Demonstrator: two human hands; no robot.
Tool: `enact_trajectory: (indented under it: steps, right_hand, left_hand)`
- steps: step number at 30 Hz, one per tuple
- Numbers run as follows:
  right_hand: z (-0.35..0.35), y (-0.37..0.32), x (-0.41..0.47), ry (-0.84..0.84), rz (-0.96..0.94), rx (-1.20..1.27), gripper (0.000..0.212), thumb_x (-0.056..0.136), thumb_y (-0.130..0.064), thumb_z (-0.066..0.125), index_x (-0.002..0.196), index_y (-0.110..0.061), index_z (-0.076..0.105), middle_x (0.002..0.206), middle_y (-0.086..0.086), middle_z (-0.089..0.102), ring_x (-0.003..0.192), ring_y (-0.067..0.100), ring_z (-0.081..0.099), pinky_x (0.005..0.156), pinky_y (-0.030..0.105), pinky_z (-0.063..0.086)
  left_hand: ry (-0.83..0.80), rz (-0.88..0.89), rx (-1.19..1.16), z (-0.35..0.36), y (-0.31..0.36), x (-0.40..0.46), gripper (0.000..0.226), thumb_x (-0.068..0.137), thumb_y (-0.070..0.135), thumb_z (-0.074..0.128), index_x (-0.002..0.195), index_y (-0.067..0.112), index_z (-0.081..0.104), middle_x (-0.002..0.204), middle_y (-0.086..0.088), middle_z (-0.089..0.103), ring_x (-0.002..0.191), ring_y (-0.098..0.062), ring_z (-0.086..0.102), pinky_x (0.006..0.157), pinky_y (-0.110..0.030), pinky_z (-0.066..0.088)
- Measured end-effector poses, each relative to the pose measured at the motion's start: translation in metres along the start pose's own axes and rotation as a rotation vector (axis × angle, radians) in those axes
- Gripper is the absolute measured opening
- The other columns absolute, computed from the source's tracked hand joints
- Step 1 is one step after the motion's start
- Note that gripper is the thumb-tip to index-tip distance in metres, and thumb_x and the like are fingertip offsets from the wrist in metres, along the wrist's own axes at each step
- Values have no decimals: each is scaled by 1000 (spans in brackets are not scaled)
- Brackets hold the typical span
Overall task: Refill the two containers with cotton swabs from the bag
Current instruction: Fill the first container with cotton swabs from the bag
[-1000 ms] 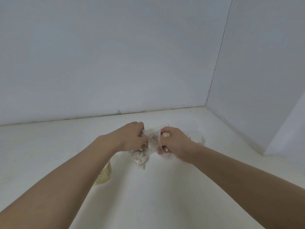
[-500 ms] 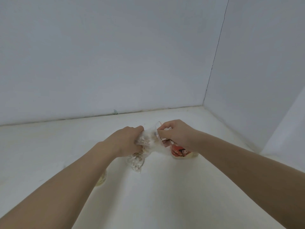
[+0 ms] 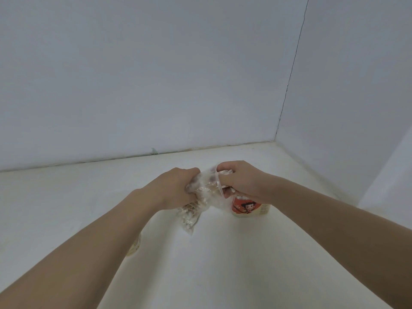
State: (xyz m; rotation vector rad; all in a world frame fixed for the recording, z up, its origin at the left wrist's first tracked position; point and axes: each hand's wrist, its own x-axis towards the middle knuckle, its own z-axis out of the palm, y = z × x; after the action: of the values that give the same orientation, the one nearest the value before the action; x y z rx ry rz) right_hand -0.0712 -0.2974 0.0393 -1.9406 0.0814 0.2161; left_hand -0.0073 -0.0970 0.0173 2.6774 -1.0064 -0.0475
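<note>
While both hands meet above the white table, the clear plastic bag of cotton swabs hangs between them. Its lower end sags below the left hand, whose fingers are curled round the bag's middle. At the bag's upper end, the right hand pinches the mouth with thumb and curled fingers. Directly under the right hand stands a container with an orange cartoon label, partly hidden by the wrist. A second container peeks out beneath the left forearm, well apart from the first. Whether swabs are leaving the bag cannot be told.
</note>
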Motion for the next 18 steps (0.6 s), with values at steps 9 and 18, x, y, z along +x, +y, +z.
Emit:
enact_trajectory:
  steps: [9, 18]
  right_hand:
    - [3, -1, -2, -60, 1, 4, 15, 90, -1, 64, 103, 4, 71, 71, 9, 65, 53, 10, 59, 52, 17, 48]
    - [-14, -1, -6, -40, 36, 309, 17, 90, -11, 73, 105, -1, 73, 87, 11, 67, 69, 16, 62, 54, 18, 49]
  left_hand:
    - [-16, 5, 28, 0, -2, 3, 21, 84, 33, 65, 86, 29, 45, 80, 9, 58, 74, -8, 53, 59, -29, 38]
    - [32, -105, 166, -1, -16, 2, 17, 88, 28, 54, 98, 26, 41, 87, 5, 56, 86, -24, 54, 64, -34, 38]
